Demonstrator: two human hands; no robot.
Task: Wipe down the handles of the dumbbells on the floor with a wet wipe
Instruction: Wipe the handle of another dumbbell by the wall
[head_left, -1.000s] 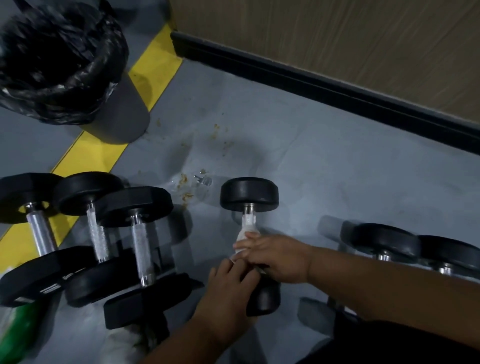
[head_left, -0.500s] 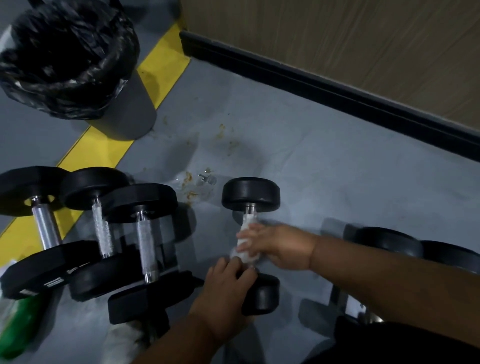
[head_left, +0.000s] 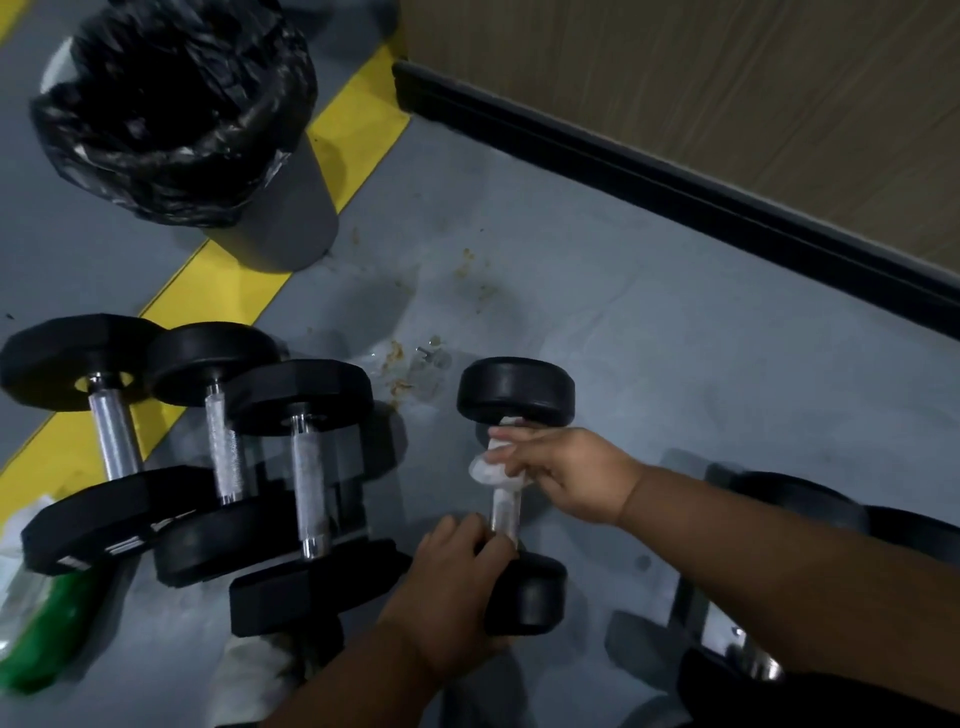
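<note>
Both hands hold one dumbbell (head_left: 517, 395), right hand (head_left: 566, 475) wrapping wipe (head_left: 485, 467) round handle.

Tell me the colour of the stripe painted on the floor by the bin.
Yellow: the floor stripe runs diagonally past the bin, clearest in the head view.

Both hands low and forward, forearms bare.
The left hand (head_left: 457, 582) curls its fingers in a grip below; the right hand (head_left: 563, 475) pinches with fingers extended leftward.
</note>
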